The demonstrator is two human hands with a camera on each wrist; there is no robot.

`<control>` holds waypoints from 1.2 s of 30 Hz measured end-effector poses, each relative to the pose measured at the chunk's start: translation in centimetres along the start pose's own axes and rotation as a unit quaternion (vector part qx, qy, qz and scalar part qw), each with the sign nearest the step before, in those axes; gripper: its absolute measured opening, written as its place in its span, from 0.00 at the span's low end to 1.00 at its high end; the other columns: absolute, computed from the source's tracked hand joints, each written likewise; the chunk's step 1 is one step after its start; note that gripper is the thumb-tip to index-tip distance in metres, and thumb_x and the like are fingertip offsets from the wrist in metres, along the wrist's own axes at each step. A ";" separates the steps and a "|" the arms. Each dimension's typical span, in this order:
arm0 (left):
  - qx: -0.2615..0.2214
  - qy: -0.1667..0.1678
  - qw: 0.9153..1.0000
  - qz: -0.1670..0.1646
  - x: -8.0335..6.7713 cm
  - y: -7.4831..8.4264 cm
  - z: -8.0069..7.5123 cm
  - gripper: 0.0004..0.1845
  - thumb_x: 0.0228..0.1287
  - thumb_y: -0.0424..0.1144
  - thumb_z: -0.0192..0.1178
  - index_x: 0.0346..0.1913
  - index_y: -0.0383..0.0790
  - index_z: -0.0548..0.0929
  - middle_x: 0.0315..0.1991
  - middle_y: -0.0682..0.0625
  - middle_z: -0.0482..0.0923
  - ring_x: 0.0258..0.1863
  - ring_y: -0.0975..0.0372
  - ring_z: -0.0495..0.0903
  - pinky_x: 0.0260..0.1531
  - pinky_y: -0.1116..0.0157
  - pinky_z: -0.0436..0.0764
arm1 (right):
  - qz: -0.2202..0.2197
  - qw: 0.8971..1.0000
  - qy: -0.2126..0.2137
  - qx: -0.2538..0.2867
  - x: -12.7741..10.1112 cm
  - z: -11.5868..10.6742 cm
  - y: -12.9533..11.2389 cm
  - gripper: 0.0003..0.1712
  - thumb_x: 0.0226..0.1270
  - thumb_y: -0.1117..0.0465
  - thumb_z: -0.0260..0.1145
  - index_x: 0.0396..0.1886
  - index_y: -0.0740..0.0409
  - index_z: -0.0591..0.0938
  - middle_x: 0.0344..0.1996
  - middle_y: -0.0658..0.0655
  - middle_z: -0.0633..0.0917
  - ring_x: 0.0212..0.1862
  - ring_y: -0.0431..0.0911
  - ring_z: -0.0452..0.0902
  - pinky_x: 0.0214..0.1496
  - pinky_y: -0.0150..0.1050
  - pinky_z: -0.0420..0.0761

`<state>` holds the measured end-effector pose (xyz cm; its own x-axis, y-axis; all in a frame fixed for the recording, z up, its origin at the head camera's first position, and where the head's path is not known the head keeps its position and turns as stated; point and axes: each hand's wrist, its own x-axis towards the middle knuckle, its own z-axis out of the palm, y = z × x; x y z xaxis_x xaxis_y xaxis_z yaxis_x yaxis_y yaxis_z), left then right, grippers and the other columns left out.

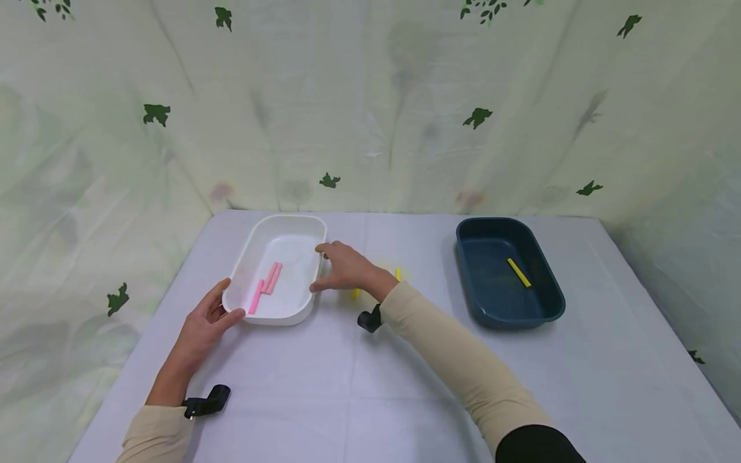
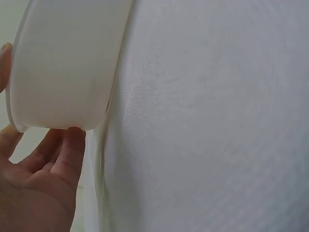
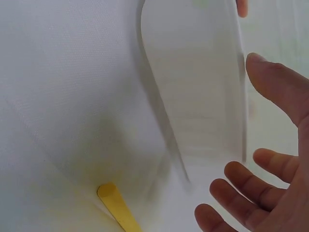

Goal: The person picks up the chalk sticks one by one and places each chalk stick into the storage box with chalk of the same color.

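Note:
A white plastic tray (image 1: 295,252) stands at the left of the table, with pink chalk sticks (image 1: 274,278) inside near its left wall. My left hand (image 1: 199,331) grips the tray's near left corner, thumb on the near side and fingers along the left side; the left wrist view shows fingertips against the tray's wall (image 2: 63,72). At the tray's right side is my right hand (image 1: 347,267), thumb and fingers spread along the rim. In the right wrist view its thumb is close to the rim; whether it touches I cannot tell.
Yellow chalk (image 1: 398,274) lies on the white cloth behind my right forearm, partly hidden, with yellow dust around it. A dark blue tray (image 1: 480,283) at the right holds one yellow chalk stick (image 1: 519,273). A leaf-patterned curtain (image 1: 370,109) hangs along the table's back edge.

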<state>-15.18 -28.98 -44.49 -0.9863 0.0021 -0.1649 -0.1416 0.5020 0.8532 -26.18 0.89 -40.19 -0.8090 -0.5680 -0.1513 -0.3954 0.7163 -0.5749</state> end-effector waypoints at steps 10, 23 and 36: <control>0.005 0.000 1.000 0.000 0.0 0.0 0.1 0.47 0.70 0.49 0.61 0.81 0.51 0.42 0.80 0.37 0.43 0.78 0.41 0.52 0.52 0.89 0.66 | -0.055 0.998 0.002 -0.029 -3.7 -1.5 -0.1 0.45 0.62 0.47 0.72 0.74 0.54 0.65 0.64 0.58 0.74 0.64 0.48 0.72 0.64 0.42 0.76; 0.002 -0.004 1.000 0.009 -0.1 0.2 0.0 0.47 0.70 0.47 0.61 0.81 0.49 0.43 0.80 0.36 0.45 0.77 0.40 0.53 0.49 0.90 0.67 | -0.064 0.996 0.019 -0.062 -11.1 -3.5 2.6 0.42 0.61 0.51 0.73 0.72 0.54 0.68 0.67 0.57 0.73 0.67 0.50 0.69 0.66 0.47 0.75; 0.001 -0.003 1.000 0.011 -0.1 0.0 -0.2 0.47 0.69 0.49 0.62 0.81 0.50 0.44 0.80 0.35 0.46 0.77 0.40 0.54 0.48 0.91 0.66 | -0.033 0.997 0.052 -0.051 -16.8 -4.1 5.8 0.42 0.61 0.51 0.74 0.73 0.53 0.67 0.69 0.57 0.71 0.69 0.52 0.68 0.66 0.51 0.76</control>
<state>-15.13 -29.14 -44.43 -0.9886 0.0180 -0.1492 -0.1200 0.5034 0.8557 -16.61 16.25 -37.72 -0.8186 -0.5738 -0.0278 -0.4871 0.7189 -0.4960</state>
